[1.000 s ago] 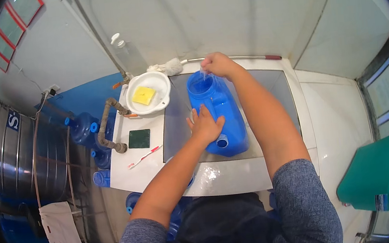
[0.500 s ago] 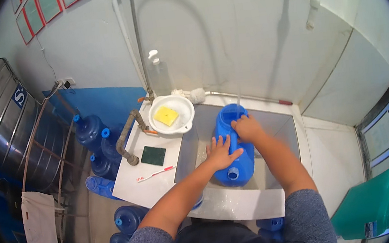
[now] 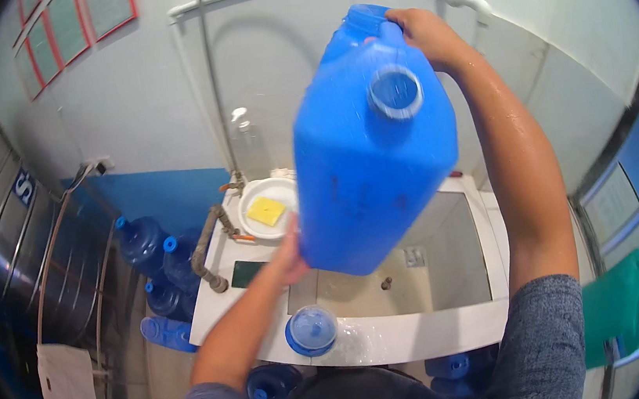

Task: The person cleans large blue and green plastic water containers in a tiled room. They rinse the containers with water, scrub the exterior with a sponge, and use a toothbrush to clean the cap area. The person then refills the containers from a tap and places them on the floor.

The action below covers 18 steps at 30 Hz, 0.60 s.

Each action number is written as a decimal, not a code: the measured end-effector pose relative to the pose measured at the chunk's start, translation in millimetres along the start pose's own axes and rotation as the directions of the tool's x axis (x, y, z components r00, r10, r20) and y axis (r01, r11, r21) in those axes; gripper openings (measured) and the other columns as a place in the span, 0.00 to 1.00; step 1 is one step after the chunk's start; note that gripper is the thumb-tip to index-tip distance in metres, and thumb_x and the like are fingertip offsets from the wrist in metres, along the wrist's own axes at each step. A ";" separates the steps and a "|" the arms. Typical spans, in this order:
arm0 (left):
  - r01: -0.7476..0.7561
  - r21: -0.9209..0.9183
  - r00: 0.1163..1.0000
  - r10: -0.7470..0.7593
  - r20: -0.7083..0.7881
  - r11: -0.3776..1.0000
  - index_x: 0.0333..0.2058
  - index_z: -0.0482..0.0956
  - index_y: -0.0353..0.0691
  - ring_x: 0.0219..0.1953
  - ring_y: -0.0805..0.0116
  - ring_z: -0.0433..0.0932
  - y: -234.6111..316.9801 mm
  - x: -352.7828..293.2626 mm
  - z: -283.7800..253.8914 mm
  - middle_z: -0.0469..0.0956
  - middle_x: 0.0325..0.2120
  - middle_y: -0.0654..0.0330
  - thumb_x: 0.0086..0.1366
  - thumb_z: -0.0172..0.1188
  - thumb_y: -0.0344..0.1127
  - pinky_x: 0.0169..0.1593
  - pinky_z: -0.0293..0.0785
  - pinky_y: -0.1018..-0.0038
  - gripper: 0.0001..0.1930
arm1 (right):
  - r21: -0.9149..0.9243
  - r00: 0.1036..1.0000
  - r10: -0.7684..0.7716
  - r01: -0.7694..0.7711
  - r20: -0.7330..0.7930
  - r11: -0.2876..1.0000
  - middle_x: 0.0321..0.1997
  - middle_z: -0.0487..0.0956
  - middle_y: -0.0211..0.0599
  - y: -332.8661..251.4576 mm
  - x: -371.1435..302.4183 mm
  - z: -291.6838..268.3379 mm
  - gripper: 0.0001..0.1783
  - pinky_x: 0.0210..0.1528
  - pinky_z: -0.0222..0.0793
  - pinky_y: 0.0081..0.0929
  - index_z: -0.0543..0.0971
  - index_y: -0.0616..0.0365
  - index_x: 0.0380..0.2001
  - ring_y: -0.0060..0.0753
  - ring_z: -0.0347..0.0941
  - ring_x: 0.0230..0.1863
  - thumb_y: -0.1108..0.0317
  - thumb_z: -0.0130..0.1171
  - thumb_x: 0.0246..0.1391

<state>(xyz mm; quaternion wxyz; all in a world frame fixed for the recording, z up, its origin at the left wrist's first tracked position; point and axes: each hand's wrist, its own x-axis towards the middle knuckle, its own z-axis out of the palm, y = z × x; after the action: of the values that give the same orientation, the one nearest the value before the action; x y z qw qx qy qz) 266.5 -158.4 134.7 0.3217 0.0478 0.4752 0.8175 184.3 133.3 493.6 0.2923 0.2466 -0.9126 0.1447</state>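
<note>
A big blue plastic jerrycan (image 3: 367, 170) hangs tilted in the air above the white sink (image 3: 456, 239), its round uncapped spout toward me. Around the handle by its wide top opening, my right hand (image 3: 427, 33) is closed. My left hand (image 3: 288, 257) presses against the can's lower left side; its fingers are mostly hidden behind the can. On the sink's front rim stands a clear-and-blue round container (image 3: 312, 330). Left of the can, a white basin (image 3: 253, 227) holds a yellow sponge (image 3: 266, 211).
A dark green scouring pad (image 3: 248, 274) lies by a bent pipe with a tap (image 3: 207, 252). Behind stands a pump bottle (image 3: 249, 144). Blue water bottles (image 3: 143, 239) and a steel tank (image 3: 15, 226) are at left, a green jerrycan (image 3: 619, 307) at right.
The blue jerrycan has come up out of the sink toward me. My right hand rose with its handle, while my left hand moved from its top to its lower side.
</note>
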 end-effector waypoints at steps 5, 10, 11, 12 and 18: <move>-0.303 0.132 0.949 0.311 -0.042 0.944 0.70 0.57 0.40 0.66 0.55 0.68 109.5 -73.8 -36.8 0.68 0.65 0.51 0.67 0.26 0.79 0.65 0.67 0.55 0.51 | 0.631 0.844 0.532 -0.377 -0.067 0.678 0.47 0.80 0.46 114.2 -129.2 29.8 0.24 0.52 0.72 0.42 0.77 0.58 0.52 0.48 0.77 0.48 0.52 0.56 0.60; 0.005 0.550 0.902 0.234 -0.363 0.835 0.69 0.60 0.46 0.63 0.59 0.68 86.4 -22.8 -69.1 0.68 0.63 0.56 0.68 0.35 0.76 0.63 0.64 0.56 0.45 | 0.919 0.588 0.723 -0.353 0.364 -0.176 0.65 0.70 0.40 115.3 -328.3 191.4 0.34 0.62 0.68 0.50 0.66 0.52 0.65 0.46 0.68 0.62 0.42 0.49 0.64; -0.004 0.490 0.973 0.116 -0.199 0.872 0.68 0.61 0.46 0.62 0.60 0.69 84.2 -11.3 -52.8 0.69 0.62 0.57 0.69 0.36 0.76 0.63 0.65 0.57 0.44 | 0.890 0.577 0.678 -0.291 0.455 -0.350 0.68 0.68 0.39 104.5 -370.3 219.5 0.36 0.64 0.67 0.52 0.64 0.50 0.68 0.45 0.66 0.65 0.40 0.47 0.65; 0.001 0.432 1.000 0.012 -0.027 0.902 0.67 0.62 0.45 0.62 0.61 0.69 88.4 -7.8 -32.5 0.69 0.60 0.58 0.69 0.38 0.75 0.62 0.66 0.57 0.43 | 0.822 0.550 0.624 -0.245 0.555 -0.515 0.72 0.66 0.38 85.1 -400.7 245.3 0.39 0.66 0.66 0.54 0.62 0.49 0.71 0.45 0.64 0.68 0.38 0.46 0.66; -0.461 0.345 0.874 0.349 0.339 0.818 0.63 0.64 0.45 0.57 0.67 0.71 93.3 12.7 10.8 0.68 0.59 0.58 0.69 0.50 0.69 0.61 0.69 0.63 0.37 | 0.592 0.197 0.561 -0.347 0.804 -0.727 0.65 0.71 0.41 16.7 -430.4 284.1 0.35 0.59 0.60 0.66 0.70 0.46 0.64 0.49 0.65 0.64 0.36 0.52 0.61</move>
<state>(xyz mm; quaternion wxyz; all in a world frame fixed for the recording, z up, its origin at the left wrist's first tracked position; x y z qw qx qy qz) 215.7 -174.9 213.0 0.1807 0.3226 0.5701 0.7337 348.6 188.6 7.6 -0.0830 -0.2961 -0.3626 0.8798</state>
